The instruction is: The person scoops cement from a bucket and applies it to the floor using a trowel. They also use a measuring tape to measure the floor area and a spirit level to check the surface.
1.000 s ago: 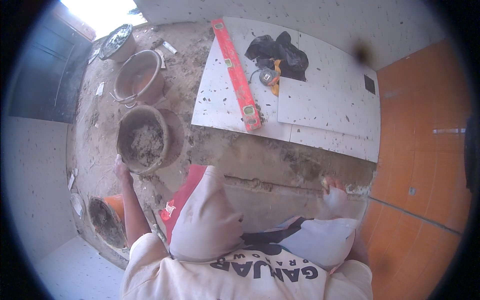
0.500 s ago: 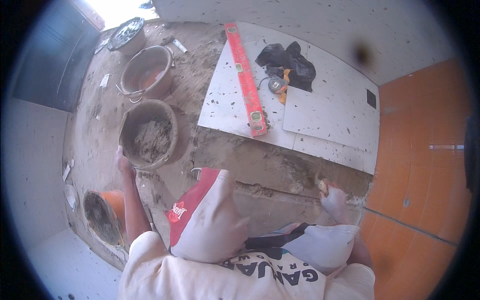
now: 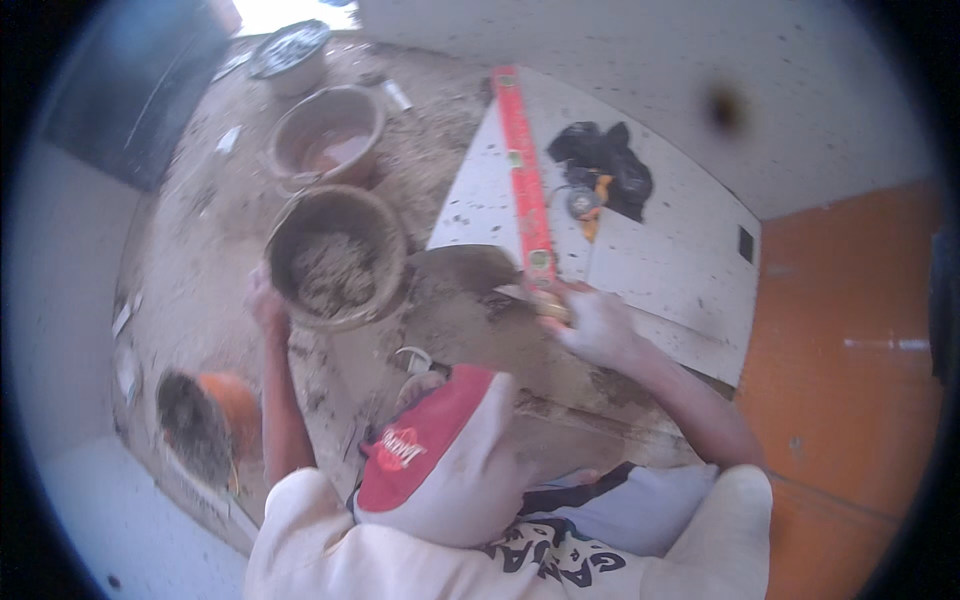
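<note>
My left hand is closed on the near left rim of a dark bucket, which tilts toward me. Grey mortar lies inside it. My right hand grips the yellowish handle of a trowel; its broad blade, smeared with mortar, points left toward the bucket and hangs over the rough floor strip beside the tiles. Close to my right hand is the lower end of a red spirit level, lying on white tiles.
Further back stand another bucket with a little liquid and a filled bucket. An orange bucket lies tipped at the left. A black plastic bag and a tape measure rest on the tiles. Orange tiling covers the right side.
My right hand has swung up and left from the near floor strip, bringing the trowel blade into sight. My left hand keeps the bucket, which appears more tilted. The view has shifted slightly.
</note>
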`<state>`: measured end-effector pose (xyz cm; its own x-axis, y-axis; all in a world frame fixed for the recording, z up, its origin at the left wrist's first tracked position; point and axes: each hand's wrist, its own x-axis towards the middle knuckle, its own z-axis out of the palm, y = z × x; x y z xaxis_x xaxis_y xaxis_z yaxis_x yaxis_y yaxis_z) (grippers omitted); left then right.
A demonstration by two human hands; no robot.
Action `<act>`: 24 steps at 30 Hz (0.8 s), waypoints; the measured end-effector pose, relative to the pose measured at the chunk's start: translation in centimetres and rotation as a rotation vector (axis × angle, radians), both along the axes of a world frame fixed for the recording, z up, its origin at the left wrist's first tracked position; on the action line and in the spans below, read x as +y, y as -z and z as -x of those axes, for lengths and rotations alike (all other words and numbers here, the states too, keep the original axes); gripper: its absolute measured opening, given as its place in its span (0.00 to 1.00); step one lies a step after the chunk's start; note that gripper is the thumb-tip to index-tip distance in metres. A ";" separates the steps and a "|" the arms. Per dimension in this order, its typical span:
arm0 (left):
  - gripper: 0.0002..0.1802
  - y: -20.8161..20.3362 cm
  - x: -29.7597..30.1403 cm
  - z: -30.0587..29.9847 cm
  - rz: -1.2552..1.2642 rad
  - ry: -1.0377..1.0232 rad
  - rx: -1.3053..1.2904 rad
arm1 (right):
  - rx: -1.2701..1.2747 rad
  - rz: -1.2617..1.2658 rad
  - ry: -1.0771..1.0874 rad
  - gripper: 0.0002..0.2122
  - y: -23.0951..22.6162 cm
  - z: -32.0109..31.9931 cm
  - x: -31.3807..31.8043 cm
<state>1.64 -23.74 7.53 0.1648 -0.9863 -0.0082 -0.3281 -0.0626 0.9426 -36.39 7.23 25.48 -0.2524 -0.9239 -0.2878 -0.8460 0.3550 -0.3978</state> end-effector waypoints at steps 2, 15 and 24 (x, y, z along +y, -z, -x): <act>0.18 -1.3 0.6 0.7 -0.097 0.002 0.211 | 0.046 -0.040 -0.074 0.22 0.2 -1.6 -4.3; 0.19 -2.8 0.4 1.4 -0.013 0.054 -0.056 | 0.196 0.109 -0.256 0.15 5.3 -9.7 -21.1; 0.19 -0.9 0.3 0.8 0.040 0.105 -0.159 | -0.471 -0.103 0.061 0.22 12.1 -13.6 -17.5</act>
